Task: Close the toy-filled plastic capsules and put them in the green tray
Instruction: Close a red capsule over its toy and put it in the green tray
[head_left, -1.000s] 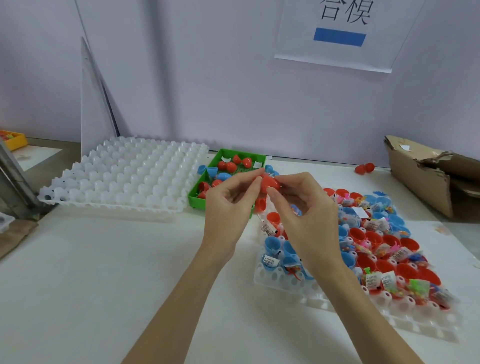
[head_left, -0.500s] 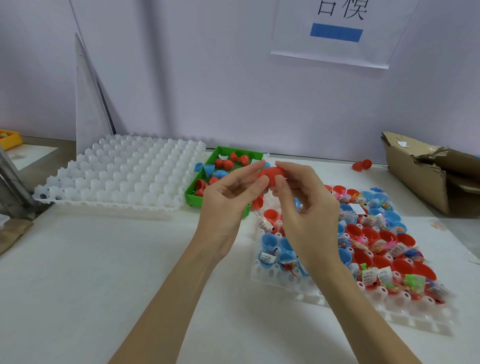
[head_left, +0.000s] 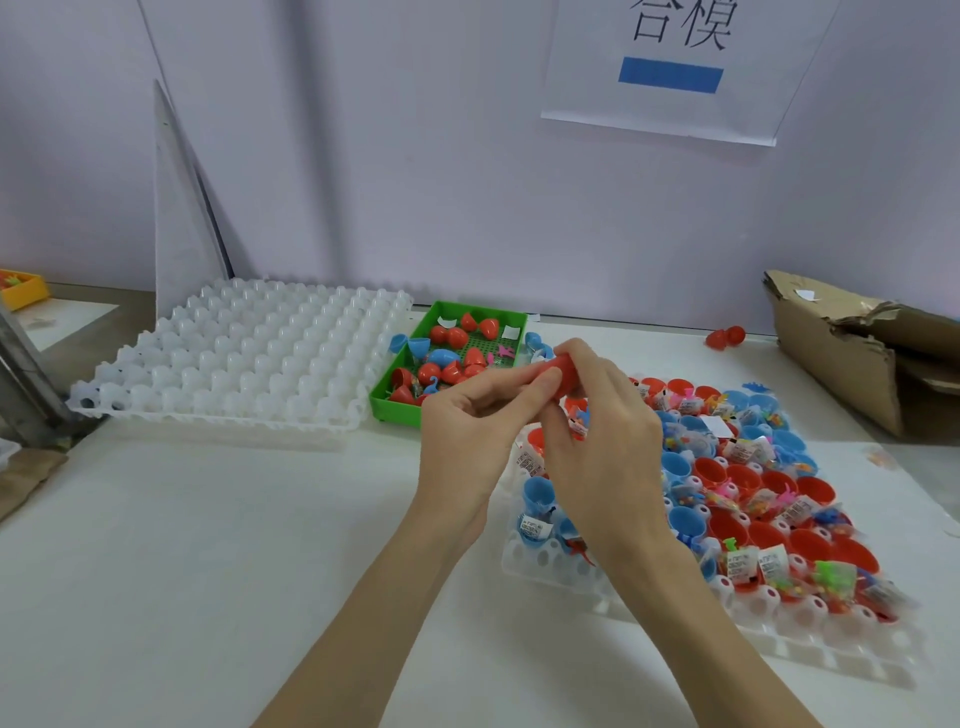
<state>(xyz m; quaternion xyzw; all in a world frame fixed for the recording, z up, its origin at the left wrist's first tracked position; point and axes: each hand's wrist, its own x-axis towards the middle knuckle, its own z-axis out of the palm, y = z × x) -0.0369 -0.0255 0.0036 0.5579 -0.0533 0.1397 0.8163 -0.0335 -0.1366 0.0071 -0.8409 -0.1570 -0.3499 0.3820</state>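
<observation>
- Squeezing a red capsule (head_left: 555, 370) between both hands, held in the air just in front of the green tray (head_left: 397, 411) and above the far corner of the white holder tray (head_left: 550, 569).
- Left hand (head_left: 470, 431) now lying flatter than a second ago: fingers stretched long and pressing along the near side of the capsule, thumb hidden, so not possible to tell whether it is pinching.
- Right hand (head_left: 605, 441) curling over the top and far end of the capsule, fingertips (head_left: 550, 382) clamped on it; only a strip of red showing between the two hands.
- Showing far less of the capsule than a second ago, when its round face was plainly exposed between the fingertips; judging from that, pressing the two halves together, with the seam itself covered and closure not confirmable.
- Sitting nearer the green tray than a second ago, though the camera's own shift may be accounting for part of that.
- Leaving much still to do: many open red and blue cups (head_left: 727, 478) with bagged toys waiting in the holder tray, and a handful of closed capsules (head_left: 457, 338) already lying in the green tray.
</observation>
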